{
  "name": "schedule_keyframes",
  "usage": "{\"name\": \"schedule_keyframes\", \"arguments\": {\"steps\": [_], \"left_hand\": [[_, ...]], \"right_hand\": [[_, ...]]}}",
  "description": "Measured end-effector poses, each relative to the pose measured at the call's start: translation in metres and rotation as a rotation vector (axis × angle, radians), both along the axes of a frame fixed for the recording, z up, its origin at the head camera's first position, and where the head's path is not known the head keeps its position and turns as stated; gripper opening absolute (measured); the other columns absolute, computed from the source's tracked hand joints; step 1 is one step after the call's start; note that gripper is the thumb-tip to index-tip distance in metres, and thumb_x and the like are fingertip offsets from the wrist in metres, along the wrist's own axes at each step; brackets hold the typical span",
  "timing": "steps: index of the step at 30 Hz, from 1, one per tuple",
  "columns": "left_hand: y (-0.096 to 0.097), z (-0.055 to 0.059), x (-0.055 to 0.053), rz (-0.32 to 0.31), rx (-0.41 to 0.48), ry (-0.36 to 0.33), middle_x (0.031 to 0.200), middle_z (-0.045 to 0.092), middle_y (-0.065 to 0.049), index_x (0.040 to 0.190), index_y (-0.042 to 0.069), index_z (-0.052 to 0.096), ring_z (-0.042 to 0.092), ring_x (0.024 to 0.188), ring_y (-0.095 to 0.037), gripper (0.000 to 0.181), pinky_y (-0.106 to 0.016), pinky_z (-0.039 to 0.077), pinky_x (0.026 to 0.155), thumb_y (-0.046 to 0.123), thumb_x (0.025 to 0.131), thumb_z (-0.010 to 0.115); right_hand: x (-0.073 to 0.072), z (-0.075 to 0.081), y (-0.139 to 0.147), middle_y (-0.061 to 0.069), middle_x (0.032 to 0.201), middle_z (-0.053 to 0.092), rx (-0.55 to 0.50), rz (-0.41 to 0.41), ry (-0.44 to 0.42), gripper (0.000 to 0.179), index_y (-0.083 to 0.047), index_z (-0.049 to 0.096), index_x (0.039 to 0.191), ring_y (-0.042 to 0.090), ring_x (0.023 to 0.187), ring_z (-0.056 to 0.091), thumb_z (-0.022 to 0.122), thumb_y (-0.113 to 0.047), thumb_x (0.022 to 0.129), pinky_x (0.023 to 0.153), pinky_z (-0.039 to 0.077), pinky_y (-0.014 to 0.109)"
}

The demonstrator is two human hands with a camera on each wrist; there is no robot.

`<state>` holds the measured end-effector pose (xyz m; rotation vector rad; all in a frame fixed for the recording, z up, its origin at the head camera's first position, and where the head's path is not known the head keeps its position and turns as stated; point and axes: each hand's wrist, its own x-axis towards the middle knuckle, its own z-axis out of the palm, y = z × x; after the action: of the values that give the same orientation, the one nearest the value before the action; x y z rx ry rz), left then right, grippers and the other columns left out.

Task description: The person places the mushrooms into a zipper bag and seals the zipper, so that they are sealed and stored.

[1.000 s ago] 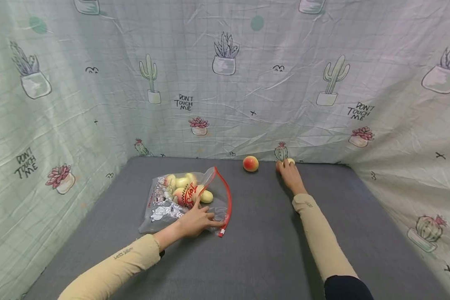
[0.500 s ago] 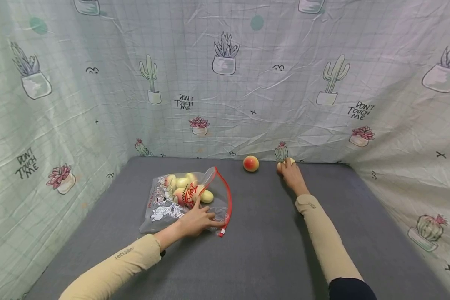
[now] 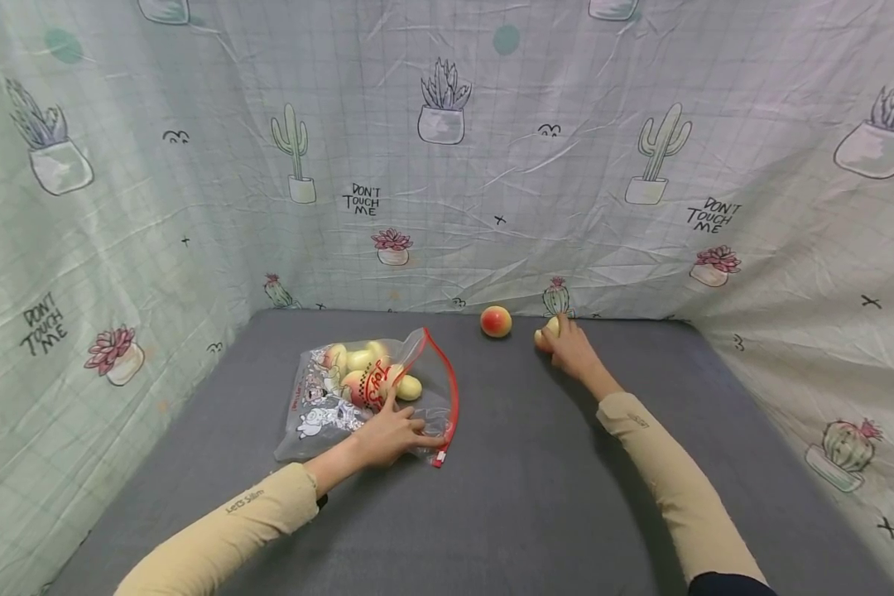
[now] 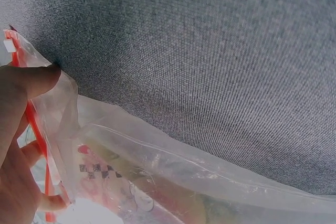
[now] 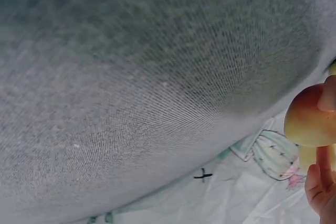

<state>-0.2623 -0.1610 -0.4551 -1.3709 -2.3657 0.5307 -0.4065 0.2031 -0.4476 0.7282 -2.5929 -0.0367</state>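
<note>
My left hand lies on a clear zip bag, index finger and thumb spread apart, the thumb near the red zip edge. In the left wrist view the thumb and fingers press the thin film beside the red strip. Several yellow and reddish fruits lie inside the bag. At the far edge my right hand grips a yellow-red fruit, seen pale yellow from the head. Another yellow fruit shows just behind it in the right wrist view, partly hidden by a finger.
A round red-and-yellow fruit stands at the table's back edge, left of the right hand. The dark grey table is bordered by a patterned curtain at the back and both sides.
My right hand has drawn slightly left and nearer, away from the back curtain, with pale yellow fruit at its fingers. The left hand and the bag stay in place.
</note>
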Motion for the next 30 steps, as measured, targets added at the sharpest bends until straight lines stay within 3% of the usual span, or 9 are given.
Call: {"name": "schedule_keyframes", "arguments": {"steps": [9,18,30], "left_hand": [[0.001,0.001,0.0,-0.002,0.007,-0.003,0.088,0.059,0.011,0.124,0.044,0.047,0.051,0.078,-0.014,0.054,-0.067,0.032,0.087,0.03,0.075,0.065],[0.001,0.003,0.001,-0.007,0.008,0.0,0.086,0.059,0.011,0.124,0.044,0.047,0.05,0.077,-0.013,0.054,-0.068,0.029,0.088,0.03,0.076,0.065],[0.001,0.004,0.001,-0.013,-0.003,0.008,0.085,0.058,0.009,0.123,0.044,0.047,0.051,0.078,-0.014,0.05,-0.067,0.032,0.086,0.034,0.077,0.062]], "right_hand": [[0.014,0.002,-0.005,0.029,0.113,0.041,0.046,0.064,0.138,0.053,-0.014,0.055,0.109,0.042,0.087,0.04,0.074,-0.016,0.059,0.063,0.039,0.048],[0.029,0.006,-0.009,0.027,0.116,0.039,0.026,0.089,0.041,0.064,-0.019,0.053,0.122,0.039,0.093,0.039,0.074,-0.022,0.062,0.071,0.041,0.05],[0.045,0.001,-0.024,0.027,0.115,0.04,0.02,0.146,0.05,0.059,-0.026,0.055,0.12,0.037,0.09,0.039,0.072,-0.028,0.063,0.068,0.041,0.047]]}}
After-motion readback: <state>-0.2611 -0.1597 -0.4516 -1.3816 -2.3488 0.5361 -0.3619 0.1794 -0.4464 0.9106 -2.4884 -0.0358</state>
